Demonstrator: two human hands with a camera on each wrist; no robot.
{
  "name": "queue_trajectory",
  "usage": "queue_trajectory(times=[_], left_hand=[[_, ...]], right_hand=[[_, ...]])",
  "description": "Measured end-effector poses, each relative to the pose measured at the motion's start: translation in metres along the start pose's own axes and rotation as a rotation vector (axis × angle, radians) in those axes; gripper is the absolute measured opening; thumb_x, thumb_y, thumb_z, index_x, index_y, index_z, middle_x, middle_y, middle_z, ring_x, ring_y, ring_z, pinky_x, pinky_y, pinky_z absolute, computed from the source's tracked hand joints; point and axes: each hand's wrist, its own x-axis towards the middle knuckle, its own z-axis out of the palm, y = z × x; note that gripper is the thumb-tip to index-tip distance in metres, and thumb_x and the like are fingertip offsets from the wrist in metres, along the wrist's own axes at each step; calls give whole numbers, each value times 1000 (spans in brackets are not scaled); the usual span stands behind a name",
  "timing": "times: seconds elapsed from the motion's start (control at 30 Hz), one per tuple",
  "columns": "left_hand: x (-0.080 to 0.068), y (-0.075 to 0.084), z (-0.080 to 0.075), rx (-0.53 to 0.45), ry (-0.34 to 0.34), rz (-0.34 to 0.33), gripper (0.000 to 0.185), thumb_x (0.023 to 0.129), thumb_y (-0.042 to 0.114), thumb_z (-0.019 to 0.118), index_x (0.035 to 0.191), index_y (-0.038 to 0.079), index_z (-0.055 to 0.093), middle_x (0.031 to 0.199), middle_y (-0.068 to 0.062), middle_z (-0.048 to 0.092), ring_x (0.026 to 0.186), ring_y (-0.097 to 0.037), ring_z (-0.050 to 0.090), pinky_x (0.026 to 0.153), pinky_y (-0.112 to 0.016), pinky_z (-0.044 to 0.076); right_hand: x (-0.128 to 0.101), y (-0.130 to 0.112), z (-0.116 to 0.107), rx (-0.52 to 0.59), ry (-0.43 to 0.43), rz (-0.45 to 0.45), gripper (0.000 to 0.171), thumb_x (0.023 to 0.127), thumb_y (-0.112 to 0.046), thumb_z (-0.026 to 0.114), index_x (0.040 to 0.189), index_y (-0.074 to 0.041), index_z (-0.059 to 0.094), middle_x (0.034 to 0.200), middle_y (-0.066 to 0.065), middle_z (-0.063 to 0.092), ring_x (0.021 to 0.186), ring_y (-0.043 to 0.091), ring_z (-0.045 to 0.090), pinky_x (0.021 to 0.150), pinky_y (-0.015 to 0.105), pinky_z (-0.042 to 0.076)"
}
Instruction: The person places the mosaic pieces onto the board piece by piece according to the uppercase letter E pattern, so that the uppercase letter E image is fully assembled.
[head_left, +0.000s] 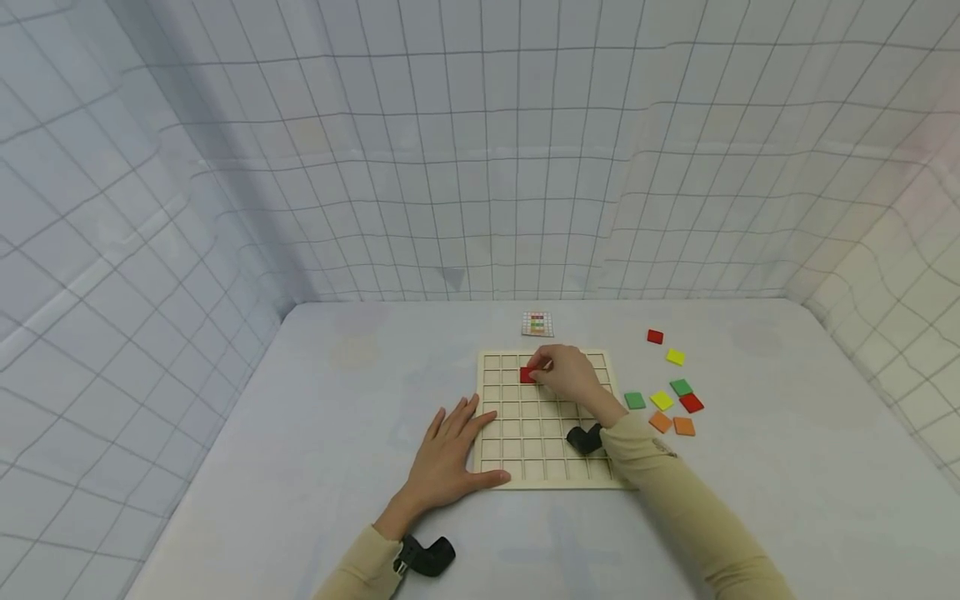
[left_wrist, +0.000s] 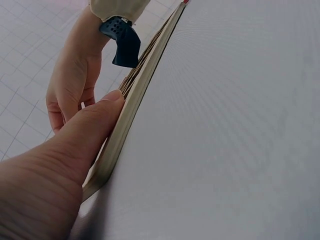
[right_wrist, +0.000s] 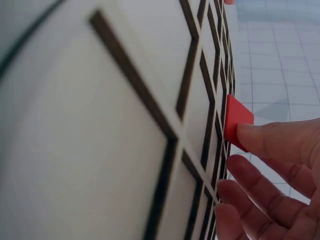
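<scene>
My right hand [head_left: 570, 373] pinches a red square tile [head_left: 527, 375] between thumb and fingers, over the upper part of a cream grid board [head_left: 531, 473]. In the right wrist view the thumb lies on the face of the red tile [right_wrist: 237, 124], which is at the grid's ridges; whether it sits fully in a cell I cannot tell. My left hand [head_left: 442, 458] rests with fingers spread at the board's left edge, the thumb on its lower left corner. The left wrist view shows the left thumb [left_wrist: 95, 117] against the board's side [left_wrist: 120, 135].
Right of the board lie loose tiles: a red tile [head_left: 656, 337], yellow tile [head_left: 676, 357], green tile [head_left: 634, 401], orange tile [head_left: 684, 427] and several more. A small card with a coloured grid pattern [head_left: 537, 324] lies behind the board. Grid-patterned curtains [head_left: 480, 167] surround the white table [head_left: 360, 400].
</scene>
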Motion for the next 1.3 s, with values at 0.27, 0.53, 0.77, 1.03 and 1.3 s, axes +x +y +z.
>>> queue_trajectory(times=[0.27,0.53,0.77,1.03,1.3], left_hand=[[0,1,-2,6,-10,-5,89,78,72,57,146,19,38,155,-9,22,142,-24,16,113,-46,6],[0,1,-2,16,-8,0,88,78,71,57,146,18,38,155,-10,22,142,-25,16,113,-48,8],[0,2,-2,14,-9,-1,88,78,71,57,146,17,39,155,-10,22,142,-25,16,113,-48,8],[0,1,-1,25,4,3,88,78,71,57,146,18,39,155,-9,22,141,-25,17,113,-48,8],[-1,0,0,22,8,9,88,78,72,56,146,18,39,154,-10,23,141,-26,17,113,-49,8]], right_hand=[[-5,2,-2,-48,-15,-69,16,89,-11,65,101,-8,74,93,6,59,76,18,52,64,33,46],[-8,2,-5,-52,-32,-97,25,88,-2,56,107,-5,72,94,8,56,79,20,51,69,37,46],[-11,2,-8,-54,-52,-107,23,90,-5,57,106,-3,73,94,9,55,78,21,47,66,34,41],[-13,7,-11,-60,-96,-146,25,91,-8,58,113,-5,70,101,11,53,82,23,46,68,36,40],[-16,12,-12,-134,-146,-225,33,91,-11,62,122,-5,64,108,14,52,93,28,47,75,40,43]])
